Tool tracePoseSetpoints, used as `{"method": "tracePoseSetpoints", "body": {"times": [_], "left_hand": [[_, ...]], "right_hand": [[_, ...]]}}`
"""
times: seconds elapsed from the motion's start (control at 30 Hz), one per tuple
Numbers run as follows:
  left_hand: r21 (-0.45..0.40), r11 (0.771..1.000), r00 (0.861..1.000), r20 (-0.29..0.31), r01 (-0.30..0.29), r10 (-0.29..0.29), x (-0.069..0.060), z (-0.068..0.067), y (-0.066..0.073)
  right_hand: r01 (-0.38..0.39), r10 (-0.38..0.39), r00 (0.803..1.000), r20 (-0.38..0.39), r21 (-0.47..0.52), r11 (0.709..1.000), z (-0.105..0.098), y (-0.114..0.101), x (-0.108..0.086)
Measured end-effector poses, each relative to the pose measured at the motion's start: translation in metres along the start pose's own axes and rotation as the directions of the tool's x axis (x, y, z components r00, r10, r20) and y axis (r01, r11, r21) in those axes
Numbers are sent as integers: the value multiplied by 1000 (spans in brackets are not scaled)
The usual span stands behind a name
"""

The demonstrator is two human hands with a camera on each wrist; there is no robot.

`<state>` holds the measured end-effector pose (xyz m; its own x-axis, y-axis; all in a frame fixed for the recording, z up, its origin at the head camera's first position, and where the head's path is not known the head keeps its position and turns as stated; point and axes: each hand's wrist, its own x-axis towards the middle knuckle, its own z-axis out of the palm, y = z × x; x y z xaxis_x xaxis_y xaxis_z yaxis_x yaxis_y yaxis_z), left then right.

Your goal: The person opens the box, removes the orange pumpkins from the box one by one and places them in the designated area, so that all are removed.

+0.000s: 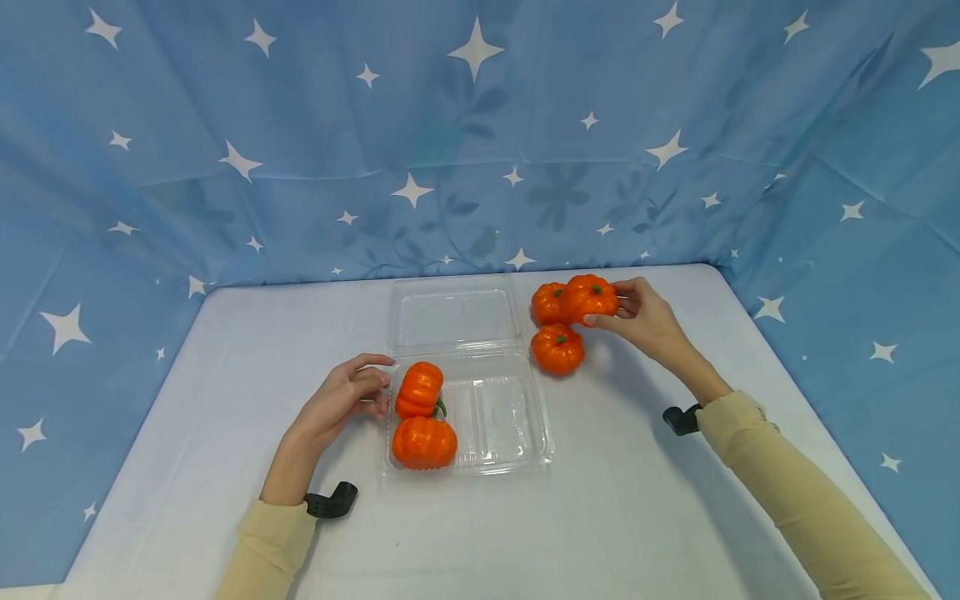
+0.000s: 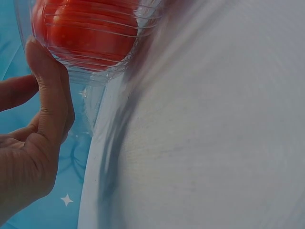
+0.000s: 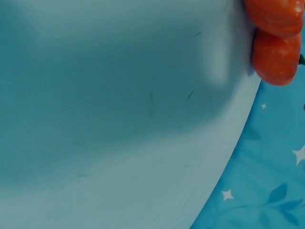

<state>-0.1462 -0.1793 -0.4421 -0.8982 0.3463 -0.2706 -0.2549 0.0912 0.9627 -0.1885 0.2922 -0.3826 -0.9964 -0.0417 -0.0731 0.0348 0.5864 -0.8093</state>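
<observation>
My right hand (image 1: 648,321) pinches an orange toy pumpkin (image 1: 590,298) between thumb and fingers, at the back right of the table. Close by it are a second pumpkin (image 1: 546,304), partly hidden behind the held one, and a third (image 1: 558,350) in front. At the left wall of a clear plastic clamshell box (image 1: 517,408), my left hand (image 1: 345,398) has relaxed fingers; in the left wrist view a fingertip (image 2: 34,47) touches the plastic. Inside the box's left side sit two pumpkins, one tipped sideways (image 1: 420,390) and one nearer me (image 1: 424,442).
The box's lid (image 1: 456,317) lies folded back behind its base. A white cloth covers the table (image 1: 637,517), and a blue curtain with white stars (image 1: 480,125) hangs along its back and sides. Black wrist cameras sit on both wrists.
</observation>
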Motion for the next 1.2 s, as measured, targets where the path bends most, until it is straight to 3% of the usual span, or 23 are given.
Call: {"method": "tracePoseSetpoints", "body": {"times": [0.37,0.73,1.2], "left_hand": [[4,1000,1000,-2,-9,9,-1,-1,-1],[0,1000,1000,5,-14,14,1,-1,-2],[-7,1000,1000,15,-24,24,1,-1,-3]], "right_hand": [[-116,115,993,-32,-45,992,-7,23,3],[-152,156,988,24,-125,981,-7,40,5],[-175,183,982,47,-139,975,0,53,9]]}}
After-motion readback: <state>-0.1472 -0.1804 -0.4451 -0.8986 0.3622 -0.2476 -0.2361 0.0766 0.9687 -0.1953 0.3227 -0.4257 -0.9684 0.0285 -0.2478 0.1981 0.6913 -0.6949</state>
